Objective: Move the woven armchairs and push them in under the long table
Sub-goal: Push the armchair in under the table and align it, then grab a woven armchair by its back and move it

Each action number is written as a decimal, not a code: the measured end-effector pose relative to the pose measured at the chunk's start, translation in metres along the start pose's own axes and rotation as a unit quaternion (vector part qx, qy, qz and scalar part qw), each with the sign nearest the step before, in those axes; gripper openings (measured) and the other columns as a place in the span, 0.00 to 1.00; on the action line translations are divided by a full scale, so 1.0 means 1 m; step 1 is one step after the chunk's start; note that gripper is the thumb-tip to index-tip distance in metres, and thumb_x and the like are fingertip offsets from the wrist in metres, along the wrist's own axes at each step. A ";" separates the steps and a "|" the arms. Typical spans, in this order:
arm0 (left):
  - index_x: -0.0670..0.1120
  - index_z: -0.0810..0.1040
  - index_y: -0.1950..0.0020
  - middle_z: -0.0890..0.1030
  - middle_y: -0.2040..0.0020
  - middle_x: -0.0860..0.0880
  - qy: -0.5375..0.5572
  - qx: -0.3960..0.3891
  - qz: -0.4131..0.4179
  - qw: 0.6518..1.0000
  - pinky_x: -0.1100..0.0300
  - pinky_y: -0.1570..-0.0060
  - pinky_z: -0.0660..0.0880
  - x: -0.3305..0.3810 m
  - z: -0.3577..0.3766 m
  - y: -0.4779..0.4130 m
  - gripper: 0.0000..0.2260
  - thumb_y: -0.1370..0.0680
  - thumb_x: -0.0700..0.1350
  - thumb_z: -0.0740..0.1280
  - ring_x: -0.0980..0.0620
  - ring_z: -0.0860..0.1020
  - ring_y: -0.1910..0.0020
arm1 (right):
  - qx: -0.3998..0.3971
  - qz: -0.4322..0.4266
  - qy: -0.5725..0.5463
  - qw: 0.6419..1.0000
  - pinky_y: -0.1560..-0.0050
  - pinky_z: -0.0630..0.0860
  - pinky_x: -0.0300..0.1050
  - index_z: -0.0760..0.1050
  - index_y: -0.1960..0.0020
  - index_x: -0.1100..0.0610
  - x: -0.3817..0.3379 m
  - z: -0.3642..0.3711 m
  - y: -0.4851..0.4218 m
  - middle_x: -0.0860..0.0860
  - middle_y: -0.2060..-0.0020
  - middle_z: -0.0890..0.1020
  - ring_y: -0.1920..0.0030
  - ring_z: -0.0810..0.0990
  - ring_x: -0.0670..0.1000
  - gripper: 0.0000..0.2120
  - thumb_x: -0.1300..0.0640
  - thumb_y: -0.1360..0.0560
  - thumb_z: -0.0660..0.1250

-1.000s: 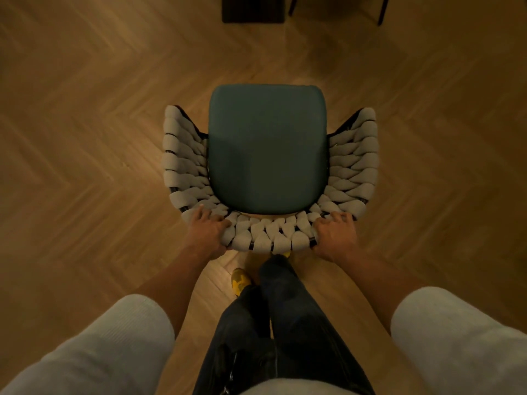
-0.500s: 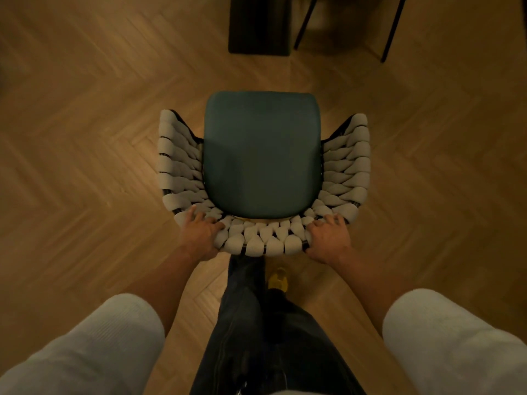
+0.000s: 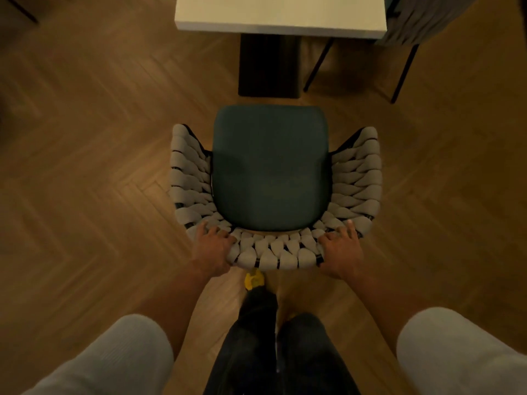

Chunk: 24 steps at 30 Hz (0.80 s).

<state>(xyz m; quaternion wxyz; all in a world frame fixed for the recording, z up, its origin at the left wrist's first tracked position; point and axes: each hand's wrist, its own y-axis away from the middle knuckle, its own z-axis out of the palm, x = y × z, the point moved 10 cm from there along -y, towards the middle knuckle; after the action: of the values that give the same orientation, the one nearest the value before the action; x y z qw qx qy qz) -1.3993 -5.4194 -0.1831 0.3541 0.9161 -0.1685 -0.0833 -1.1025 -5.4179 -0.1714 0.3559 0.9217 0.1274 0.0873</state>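
Observation:
A woven armchair (image 3: 188, 178) with pale grey straps and a dark teal seat cushion (image 3: 271, 169) stands on the floor right below me, its open front facing the long table (image 3: 279, 15). My left hand (image 3: 212, 249) grips the left end of the woven backrest, fingers curled over its top. At the backrest's right end my right hand (image 3: 342, 250) holds the rim the same way. The table's white top shows at the upper edge, and its dark pedestal leg (image 3: 269, 64) stands just beyond the seat's front.
Another chair (image 3: 413, 21) with thin black legs sits tucked at the table's right side. The herringbone wood floor (image 3: 85, 166) spreads left and right of the armchair. My legs and a yellow shoe (image 3: 253, 279) are directly behind the backrest.
The armchair has travelled forward with both hands on its backrest. The table top has come into view and its pedestal is now close to the seat's front.

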 end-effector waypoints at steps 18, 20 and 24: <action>0.61 0.69 0.26 0.73 0.27 0.53 -0.019 -0.013 -0.010 1.000 0.37 0.24 0.48 -0.042 -0.092 -0.095 0.29 0.27 0.63 0.67 0.45 0.66 0.26 | -0.015 -0.011 0.019 1.000 0.23 0.37 0.68 0.72 0.28 0.48 0.047 -0.089 -0.094 0.49 0.32 0.77 0.26 0.66 0.57 0.31 0.36 0.28 0.62; 0.61 0.68 0.26 0.72 0.27 0.53 -0.020 -0.018 -0.013 1.000 0.37 0.24 0.47 -0.044 -0.098 -0.103 0.30 0.27 0.66 0.67 0.45 0.65 0.26 | -0.016 -0.013 0.021 1.000 0.22 0.37 0.68 0.72 0.28 0.48 0.053 -0.093 -0.102 0.50 0.31 0.76 0.26 0.66 0.57 0.31 0.35 0.27 0.63; 0.58 0.68 0.25 0.72 0.26 0.52 -0.013 -0.094 -0.016 0.995 0.41 0.23 0.51 -0.044 -0.106 -0.105 0.34 0.28 0.67 0.69 0.45 0.67 0.26 | -0.063 -0.025 -0.005 0.998 0.21 0.40 0.65 0.70 0.26 0.48 0.060 -0.087 -0.111 0.51 0.28 0.74 0.24 0.64 0.57 0.36 0.30 0.28 0.65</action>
<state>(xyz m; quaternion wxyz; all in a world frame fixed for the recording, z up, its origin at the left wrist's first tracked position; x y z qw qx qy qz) -1.3855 -5.2652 -0.1749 0.4351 0.8801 -0.1497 -0.1167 -1.0863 -5.2657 -0.1794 0.4164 0.8941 0.1432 0.0817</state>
